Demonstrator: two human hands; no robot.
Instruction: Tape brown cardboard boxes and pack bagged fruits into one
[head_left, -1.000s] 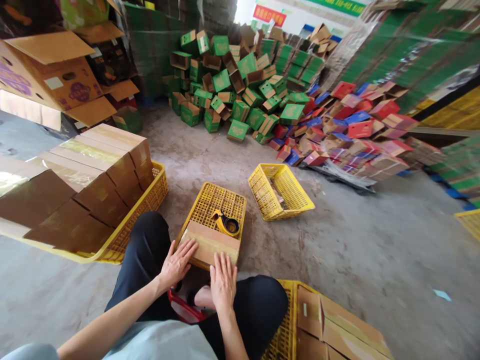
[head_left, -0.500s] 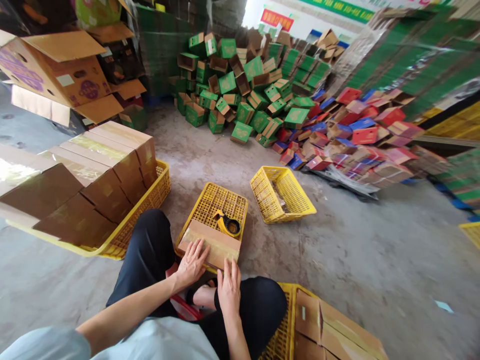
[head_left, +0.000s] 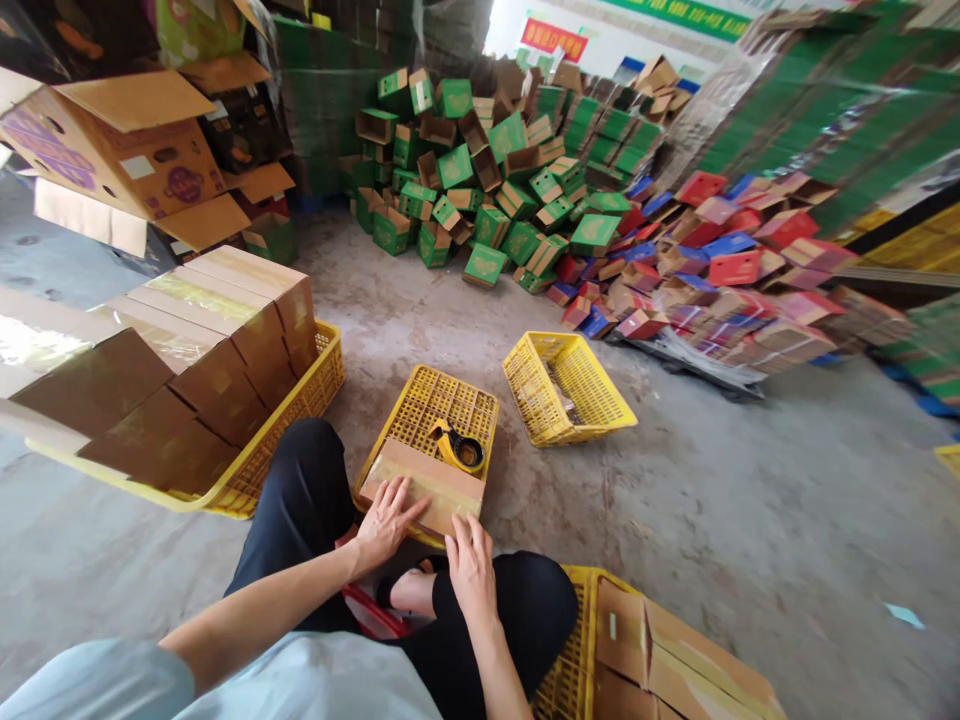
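Observation:
A flat brown cardboard box with shiny tape along its top lies on an upturned yellow crate in front of my knees. My left hand rests flat on the box's near left part, fingers spread. My right hand touches the box's near right edge with its fingertips, fingers slightly bent. A yellow tape dispenser sits on the crate just behind the box.
A big yellow crate at left holds several taped brown boxes. Another yellow crate stands open ahead right, and one with brown boxes is at my right knee. Piles of green boxes and red and blue boxes fill the back.
My right hand has slid back from the top of the box to its near right edge. The left hand has shifted slightly right on the box. The view has tilted a little.

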